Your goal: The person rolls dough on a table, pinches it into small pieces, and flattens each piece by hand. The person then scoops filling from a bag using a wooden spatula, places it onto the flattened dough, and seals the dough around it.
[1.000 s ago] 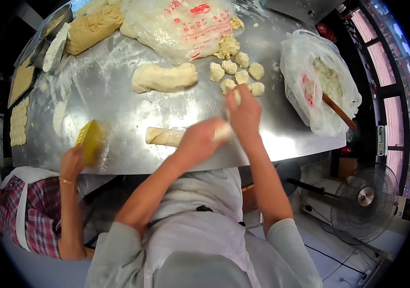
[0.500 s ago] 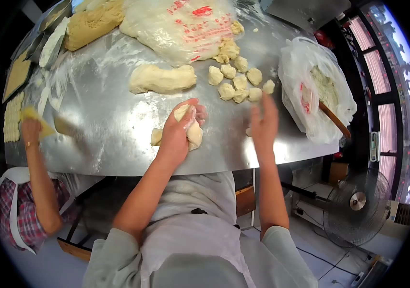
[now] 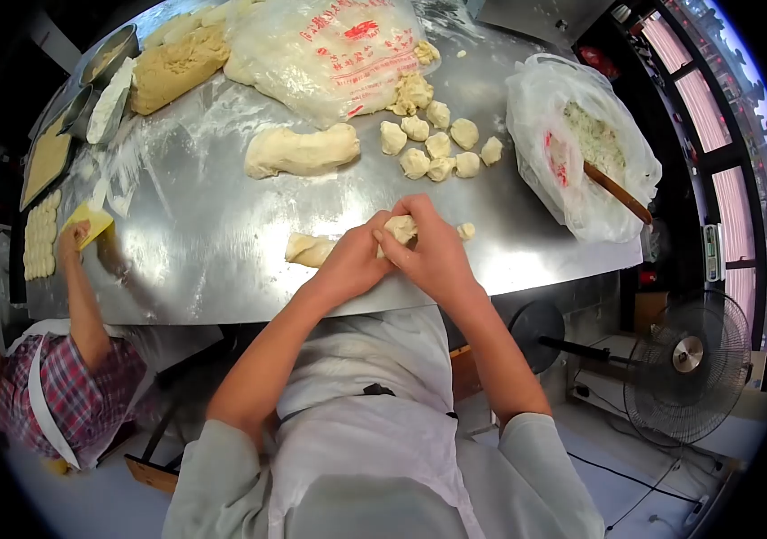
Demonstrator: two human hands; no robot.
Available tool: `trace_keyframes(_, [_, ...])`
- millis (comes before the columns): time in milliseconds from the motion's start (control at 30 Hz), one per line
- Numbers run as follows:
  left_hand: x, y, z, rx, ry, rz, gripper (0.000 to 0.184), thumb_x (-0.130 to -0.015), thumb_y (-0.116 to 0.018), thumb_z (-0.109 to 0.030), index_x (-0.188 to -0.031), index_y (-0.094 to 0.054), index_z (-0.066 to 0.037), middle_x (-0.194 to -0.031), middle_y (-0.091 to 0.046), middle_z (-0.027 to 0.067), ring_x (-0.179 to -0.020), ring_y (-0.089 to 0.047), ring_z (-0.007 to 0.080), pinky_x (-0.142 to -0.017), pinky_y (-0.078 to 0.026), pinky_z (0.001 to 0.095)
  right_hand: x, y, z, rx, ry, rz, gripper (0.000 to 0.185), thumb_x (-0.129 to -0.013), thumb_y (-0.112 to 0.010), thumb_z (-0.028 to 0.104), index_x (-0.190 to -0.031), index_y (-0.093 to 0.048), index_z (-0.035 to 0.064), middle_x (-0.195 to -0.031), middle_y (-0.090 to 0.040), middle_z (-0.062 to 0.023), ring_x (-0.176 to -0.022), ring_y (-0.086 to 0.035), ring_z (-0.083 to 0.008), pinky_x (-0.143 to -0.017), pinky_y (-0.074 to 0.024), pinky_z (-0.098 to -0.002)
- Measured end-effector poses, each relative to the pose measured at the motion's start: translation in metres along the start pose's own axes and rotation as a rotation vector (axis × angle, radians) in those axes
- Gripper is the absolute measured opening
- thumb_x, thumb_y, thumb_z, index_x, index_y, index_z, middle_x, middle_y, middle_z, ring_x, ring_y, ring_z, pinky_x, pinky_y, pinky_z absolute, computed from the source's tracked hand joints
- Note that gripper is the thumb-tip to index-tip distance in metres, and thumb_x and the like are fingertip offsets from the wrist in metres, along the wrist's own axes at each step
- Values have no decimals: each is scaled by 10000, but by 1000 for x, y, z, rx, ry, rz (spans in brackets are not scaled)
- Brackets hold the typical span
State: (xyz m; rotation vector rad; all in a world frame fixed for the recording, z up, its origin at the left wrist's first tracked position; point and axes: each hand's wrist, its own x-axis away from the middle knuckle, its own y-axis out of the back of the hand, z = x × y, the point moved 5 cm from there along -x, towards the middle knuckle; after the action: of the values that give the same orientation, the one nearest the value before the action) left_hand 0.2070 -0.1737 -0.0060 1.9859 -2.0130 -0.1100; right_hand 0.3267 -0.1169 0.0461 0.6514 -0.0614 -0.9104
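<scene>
My left hand (image 3: pixel 354 260) and my right hand (image 3: pixel 430 254) meet near the table's front edge, both closed on a piece of pale dough (image 3: pixel 401 228) that shows between the fingers. Part of it is hidden under the hands. Left of my left hand lies the end of a dough roll (image 3: pixel 308 250). A small dough bit (image 3: pixel 465 231) rests just right of my right hand. Farther back sit several small dough lumps (image 3: pixel 438 145), and a thick dough log (image 3: pixel 302 151) lies to their left.
A plastic bag of filling (image 3: pixel 595 144) with a wooden stick stands at the right of the metal table (image 3: pixel 195 207). Behind is a large bag of dough (image 3: pixel 330 54). At the left, a co-worker's hand (image 3: pixel 74 236) holds a yellow scraper (image 3: pixel 89 222). A fan (image 3: pixel 687 354) stands lower right.
My right hand has come back from the dough lumps to my left hand, and both now hold dough. One more lump lies at the group's right end. The co-worker's hand has shifted slightly.
</scene>
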Motion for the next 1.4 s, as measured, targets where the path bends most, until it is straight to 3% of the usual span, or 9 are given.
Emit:
trace_keyframes(67, [1,1,-4,84,-28,-47,295,-941,-710,-75,-1213,-625,1,-1110,-725,99,-1032,-660,178,-944,-517,350,-5,8,9,277,256,-14,356,-910,-787,228,-1151,-589,56,-972,-671,-141,-853,-676,-357,-748,-548,-425])
trace_keyframes(467, [13,-17,-31,-112,-373,-11,199,-921,-763,-124,-1082,-671,-51,-997,-690,92,-934,-661,253,-871,-525,357,-32,25,-105,360,-251,-420,301,-957,-742,277,-1111,-626,46,-875,-690,-195,-813,-675,-426,-717,-537,-478])
trace_keyframes(600, [8,12,-7,410,80,-288,226,-997,-717,-127,-1206,-635,-106,-908,-615,1,-829,-605,119,-759,-518,292,-27,80,-94,185,-307,-515,289,-1036,-666,282,-1111,-613,8,-1013,-664,-191,-948,-639,-391,-855,-511,-433])
trace_keyframes(733, [-7,10,-4,854,-6,-236,236,-1094,-596,-221,-1260,-591,-53,-873,-567,6,-787,-536,107,-720,-479,264,-26,78,-153,634,-267,-346,353,-1070,-597,300,-1266,-619,6,-1132,-627,-221,-1039,-611,-399,-902,-489,-462])
trace_keyframes(900, [-10,8,19,1005,30,-254,391,-1118,-533,-266,-1435,-530,-38,-1175,-642,105,-1075,-627,202,-948,-520,335,0,82,-103,428,-205,-562,362,-1046,-619,207,-1332,-602,-14,-1079,-624,-183,-943,-633,-328,-849,-524,-413])
trace_keyframes(1033, [-12,-6,19,1123,115,-168,569,-1117,-536,-285,-1620,-376,-72,-1504,-531,149,-1333,-579,264,-1114,-486,398,4,7,-34,-358,-352,203,611,-918,-791,153,-1467,-528,98,-1024,-679,-64,-817,-656,-126,-734,-525,-276])
trace_keyframes(1133, [-5,-9,17,1063,145,-130,641,-1116,-540,-338,-1664,-303,-103,-1544,-489,132,-1385,-541,267,-1142,-459,412,-6,-10,-14,-182,-31,84,466,-890,-809,165,-1275,-570,58,-1002,-668,-93,-869,-649,-185,-779,-535,-340])
trace_keyframes(1233, [10,3,-10,520,-4,-61,773,-1039,-664,-245,-1673,-254,-80,-1561,-472,164,-1437,-489,273,-1184,-404,394,0,-6,-29,-525,-650,175,407,-891,-805,193,-1183,-562,47,-979,-653,-127,-901,-653,-222,-802,-539,-383])
trace_keyframes(1400, [7,-2,-7,98,-86,-33,545,-954,-676,-76,-1465,-501,-6,-1299,-676,150,-1221,-654,272,-1043,-500,395,-3,-1,2,-53,-76,50,365,-911,-775,202,-1179,-572,59,-981,-663,-125,-872,-679,-268,-754,-541,-394])
